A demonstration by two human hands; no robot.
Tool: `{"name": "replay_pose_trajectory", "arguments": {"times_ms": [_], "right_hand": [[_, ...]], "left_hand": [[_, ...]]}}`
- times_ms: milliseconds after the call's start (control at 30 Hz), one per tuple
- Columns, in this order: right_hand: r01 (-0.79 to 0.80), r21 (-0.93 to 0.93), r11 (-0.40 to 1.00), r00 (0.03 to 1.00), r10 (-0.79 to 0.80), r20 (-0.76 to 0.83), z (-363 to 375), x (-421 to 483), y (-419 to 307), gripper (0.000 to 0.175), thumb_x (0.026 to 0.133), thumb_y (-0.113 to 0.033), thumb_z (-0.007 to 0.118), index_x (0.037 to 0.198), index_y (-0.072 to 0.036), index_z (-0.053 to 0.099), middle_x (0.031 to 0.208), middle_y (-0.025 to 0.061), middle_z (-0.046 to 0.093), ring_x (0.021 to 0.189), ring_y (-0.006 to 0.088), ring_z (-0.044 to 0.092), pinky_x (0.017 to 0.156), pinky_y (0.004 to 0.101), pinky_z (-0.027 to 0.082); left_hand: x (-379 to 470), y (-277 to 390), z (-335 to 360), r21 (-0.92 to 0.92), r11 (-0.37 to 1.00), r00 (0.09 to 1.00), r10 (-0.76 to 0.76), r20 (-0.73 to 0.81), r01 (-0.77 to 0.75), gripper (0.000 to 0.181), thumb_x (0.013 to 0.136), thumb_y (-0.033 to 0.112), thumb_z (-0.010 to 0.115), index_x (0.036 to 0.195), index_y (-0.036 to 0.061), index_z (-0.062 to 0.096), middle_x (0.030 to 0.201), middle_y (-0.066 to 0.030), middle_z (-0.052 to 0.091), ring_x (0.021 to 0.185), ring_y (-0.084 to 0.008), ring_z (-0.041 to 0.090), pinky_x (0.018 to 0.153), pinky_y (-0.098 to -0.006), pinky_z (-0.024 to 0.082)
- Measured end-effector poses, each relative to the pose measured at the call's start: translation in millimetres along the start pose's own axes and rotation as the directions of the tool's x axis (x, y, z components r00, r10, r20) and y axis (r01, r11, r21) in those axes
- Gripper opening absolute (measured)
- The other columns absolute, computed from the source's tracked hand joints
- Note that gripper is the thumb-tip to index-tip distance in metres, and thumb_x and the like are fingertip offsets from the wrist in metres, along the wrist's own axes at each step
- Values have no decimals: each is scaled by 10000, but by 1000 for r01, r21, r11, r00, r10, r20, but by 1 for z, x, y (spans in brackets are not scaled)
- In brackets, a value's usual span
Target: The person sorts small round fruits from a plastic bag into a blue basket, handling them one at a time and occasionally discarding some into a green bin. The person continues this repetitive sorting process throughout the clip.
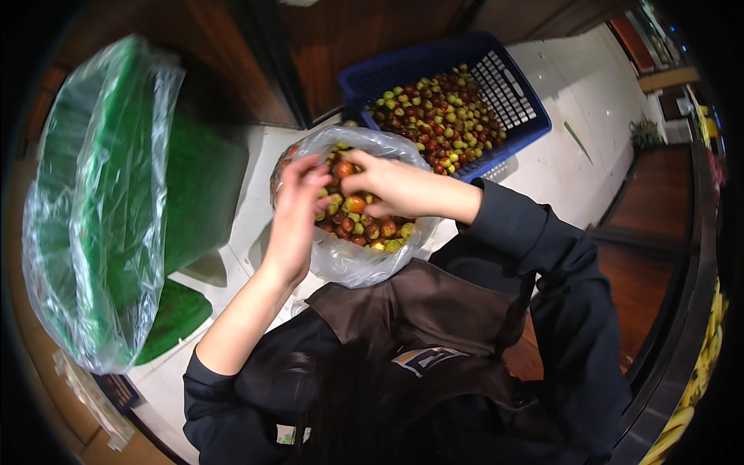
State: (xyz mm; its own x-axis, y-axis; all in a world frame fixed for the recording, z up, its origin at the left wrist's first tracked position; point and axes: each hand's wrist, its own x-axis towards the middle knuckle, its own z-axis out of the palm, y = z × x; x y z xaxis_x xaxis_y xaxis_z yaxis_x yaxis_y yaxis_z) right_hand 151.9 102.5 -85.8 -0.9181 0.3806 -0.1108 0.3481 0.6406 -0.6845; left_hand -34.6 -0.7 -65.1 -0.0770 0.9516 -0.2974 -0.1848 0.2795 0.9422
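A clear plastic bag (354, 270) with a rolled, open mouth stands before me, filled with red and green jujubes (372, 226). My left hand (296, 197) is over the left side of its mouth, blurred, fingers apart, with nothing visible in it. From the right, my right hand (386, 181) reaches over the fruit with its fingers spread and bent. One reddish jujube (343, 170) shows between its fingertips; whether they grip it is unclear. Part of the fruit is hidden under both hands.
Behind the bag to the right, a blue plastic crate (537, 119) holds many more jujubes (447, 125). At left stands a green bin (203, 180) with a clear liner (96, 232). Dark wood panels (372, 58) close off the back; a green leaf (578, 142) lies on the tiled floor (587, 75).
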Motion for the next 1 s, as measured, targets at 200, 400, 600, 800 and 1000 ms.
{"name": "replay_pose_trajectory", "arguments": {"times_ms": [200, 400, 600, 800, 1000], "right_hand": [[139, -177, 974, 932, -189, -309, -20, -14, -51, 368, 730, -127, 760, 1080, -94, 654, 1319, 172, 483, 1093, 367, 612, 846, 406, 572], [117, -138, 983, 874, -168, -457, -2, -32, -67, 546, 897, -309, 573, 1409, -153, 467, 1216, 181, 531, 979, 263, 580, 742, 357, 531], [199, -281, 939, 939, -265, -221, -8, -46, -72, 165, 773, -263, 746, 879, -137, 741, 1345, 117, 488, 1121, 373, 515, 837, 486, 530], [287, -22, 958, 866, -269, -422, -49, -42, -49, 219, 779, -209, 709, 965, -93, 718, 1062, 77, 645, 1014, 303, 607, 796, 391, 536], [199, 54, 978, 870, -151, -470, -61, -48, -28, 329, 819, -87, 712, 1146, -110, 682, 1104, 19, 675, 929, 241, 550, 863, 341, 450]], "left_hand": [[5, -2, 16, -711, 562, 905, -232, 355, 423, 736, 987, 676, 331, 1512, 160, 329, 1497, -131, 407, 1367, -314, 410, 1087, -522, 382], [9, -13, 23, -654, 538, 836, -208, 508, 532, 711, 982, 679, 310, 1527, 226, 365, 1524, -141, 416, 1392, -378, 402, 1128, -581, 345], [16, -29, 23, -686, 453, 807, -150, 571, 570, 600, 1002, 587, 349, 1385, 159, 521, 1474, -155, 473, 1384, -357, 415, 1118, -542, 371], [16, -15, 18, -752, 389, 845, -279, 455, 533, 537, 1020, 498, 405, 1431, 161, 479, 1449, -134, 505, 1287, -337, 538, 1062, -533, 454], [14, 11, 26, -729, 369, 808, -122, 577, 576, 624, 1029, 503, 396, 1494, 90, 353, 1501, -203, 399, 1383, -374, 420, 1106, -594, 397]]}}
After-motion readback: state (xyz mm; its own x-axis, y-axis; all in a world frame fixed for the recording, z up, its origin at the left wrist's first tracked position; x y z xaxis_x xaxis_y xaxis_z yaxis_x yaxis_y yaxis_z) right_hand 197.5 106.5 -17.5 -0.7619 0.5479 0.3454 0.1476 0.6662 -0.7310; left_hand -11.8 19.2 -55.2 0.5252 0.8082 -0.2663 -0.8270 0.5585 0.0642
